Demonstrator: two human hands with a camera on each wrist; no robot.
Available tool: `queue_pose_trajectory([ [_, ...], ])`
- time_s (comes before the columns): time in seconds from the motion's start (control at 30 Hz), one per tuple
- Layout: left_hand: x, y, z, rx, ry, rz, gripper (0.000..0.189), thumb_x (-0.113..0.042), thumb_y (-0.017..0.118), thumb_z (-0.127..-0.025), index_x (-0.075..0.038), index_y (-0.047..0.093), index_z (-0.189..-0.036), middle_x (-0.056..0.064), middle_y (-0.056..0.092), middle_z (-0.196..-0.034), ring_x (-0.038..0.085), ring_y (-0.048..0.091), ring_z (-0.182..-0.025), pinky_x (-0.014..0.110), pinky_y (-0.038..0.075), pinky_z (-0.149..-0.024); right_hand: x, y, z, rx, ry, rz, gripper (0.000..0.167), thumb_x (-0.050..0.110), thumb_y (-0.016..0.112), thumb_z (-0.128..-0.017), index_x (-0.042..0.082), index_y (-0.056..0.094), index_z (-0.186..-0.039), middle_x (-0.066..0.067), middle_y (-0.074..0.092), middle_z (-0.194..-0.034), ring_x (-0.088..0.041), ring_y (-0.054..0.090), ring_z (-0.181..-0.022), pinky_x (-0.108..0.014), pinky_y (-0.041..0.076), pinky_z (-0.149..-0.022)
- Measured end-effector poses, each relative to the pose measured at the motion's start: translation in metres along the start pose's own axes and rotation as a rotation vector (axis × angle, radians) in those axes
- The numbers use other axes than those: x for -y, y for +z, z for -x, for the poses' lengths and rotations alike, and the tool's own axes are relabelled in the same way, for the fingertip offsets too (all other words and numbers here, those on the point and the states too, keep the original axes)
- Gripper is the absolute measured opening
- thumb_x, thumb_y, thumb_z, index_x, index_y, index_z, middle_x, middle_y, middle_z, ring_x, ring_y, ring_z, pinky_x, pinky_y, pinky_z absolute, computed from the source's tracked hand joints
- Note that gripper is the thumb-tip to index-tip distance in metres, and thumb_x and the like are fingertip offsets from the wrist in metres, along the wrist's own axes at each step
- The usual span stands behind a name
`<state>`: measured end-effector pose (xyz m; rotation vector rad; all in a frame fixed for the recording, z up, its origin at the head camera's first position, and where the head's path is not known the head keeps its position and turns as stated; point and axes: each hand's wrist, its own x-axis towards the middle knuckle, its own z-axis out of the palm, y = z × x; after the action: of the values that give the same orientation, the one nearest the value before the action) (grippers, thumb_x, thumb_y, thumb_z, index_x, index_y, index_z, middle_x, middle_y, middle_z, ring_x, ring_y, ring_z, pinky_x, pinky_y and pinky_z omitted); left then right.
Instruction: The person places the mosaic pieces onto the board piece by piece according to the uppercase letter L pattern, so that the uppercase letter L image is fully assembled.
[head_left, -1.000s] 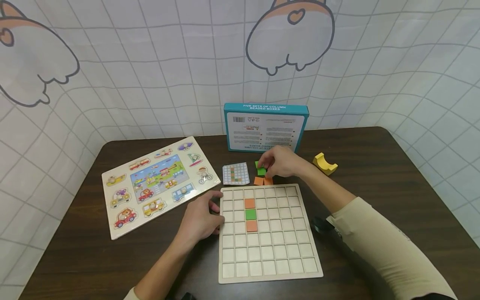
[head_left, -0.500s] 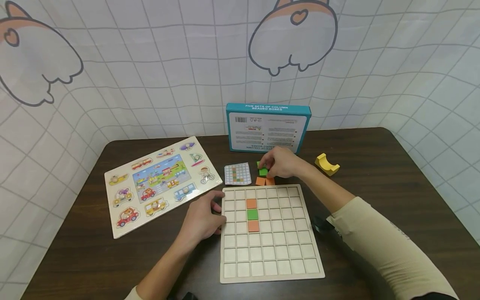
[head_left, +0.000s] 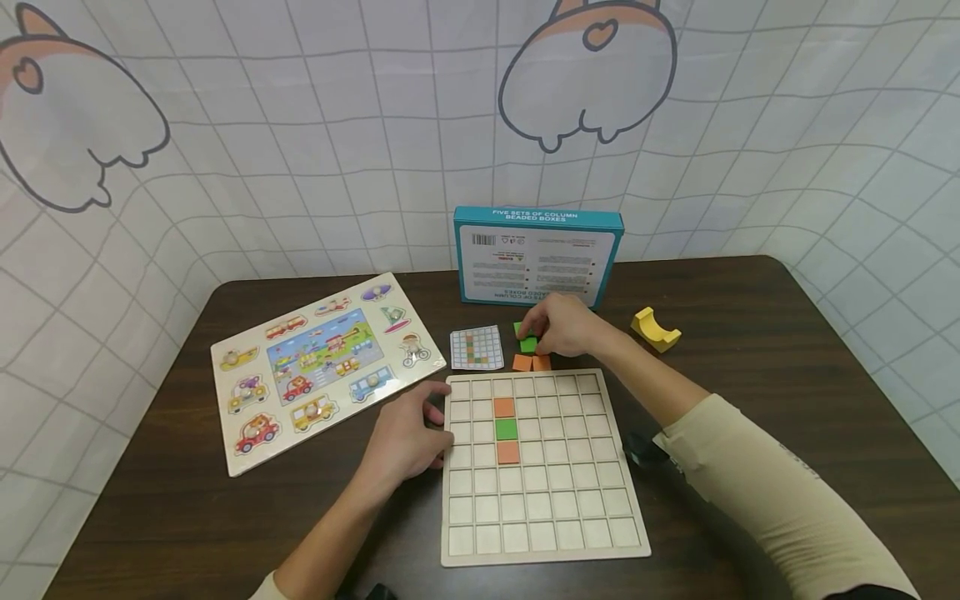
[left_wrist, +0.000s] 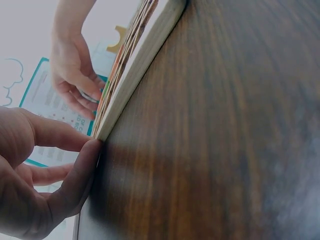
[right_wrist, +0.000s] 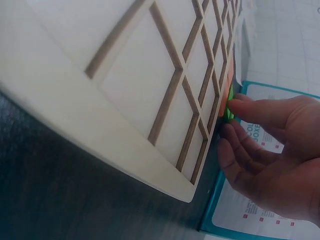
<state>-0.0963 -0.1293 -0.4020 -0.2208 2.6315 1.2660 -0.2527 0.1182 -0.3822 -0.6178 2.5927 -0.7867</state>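
My left hand touches the left edge of a wooden grid board, thumb and index finger spread along it. The left wrist view shows these fingertips against the board's rim. In the board's third column lie an orange tile, a green tile and another orange tile. Beyond the board, my right hand has its thumb and fingers around a loose green tile, seen edge-on in the right wrist view. Loose orange tiles lie just below; fingers hide part of the pile.
A small pattern card lies left of the loose tiles. Behind stands a teal-edged box. A vehicle picture puzzle lies at left, a yellow curved block at right. A dark object sits beside the board.
The whole scene shifts slightly right in the head view as the camera moves. Both hands, the board and the tiles keep their places relative to each other.
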Motion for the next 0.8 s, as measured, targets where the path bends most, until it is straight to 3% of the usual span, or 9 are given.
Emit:
queue_pose_trajectory([
  [0.27, 0.0011, -0.0003, 0.0026, 0.003, 0.028, 0.017, 0.062, 0.003, 0.073, -0.078, -0.011, 0.063, -0.138, 0.010, 0.062, -0.095, 0.015, 0.064, -0.050, 0.029, 0.058, -0.046, 0.0005, 0.0024, -0.0019, -0.009, -0.015, 0.030, 0.027, 0.000, 0.081, -0.080, 0.011, 0.082, -0.105, -0.008, 0.073, -0.101, -0.024, 0.063, -0.098, -0.038, 0.057, -0.084],
  [0.8, -0.0002, -0.0011, 0.0032, 0.007, 0.018, 0.019, 0.063, 0.003, 0.073, -0.077, -0.012, 0.063, -0.137, 0.010, 0.062, -0.095, 0.015, 0.065, -0.050, 0.029, 0.058, -0.046, 0.0025, 0.0040, -0.0004, -0.022, -0.063, 0.092, 0.026, 0.002, 0.079, -0.083, 0.010, 0.079, -0.107, -0.006, 0.072, -0.096, -0.023, 0.062, -0.093, -0.036, 0.056, -0.079],
])
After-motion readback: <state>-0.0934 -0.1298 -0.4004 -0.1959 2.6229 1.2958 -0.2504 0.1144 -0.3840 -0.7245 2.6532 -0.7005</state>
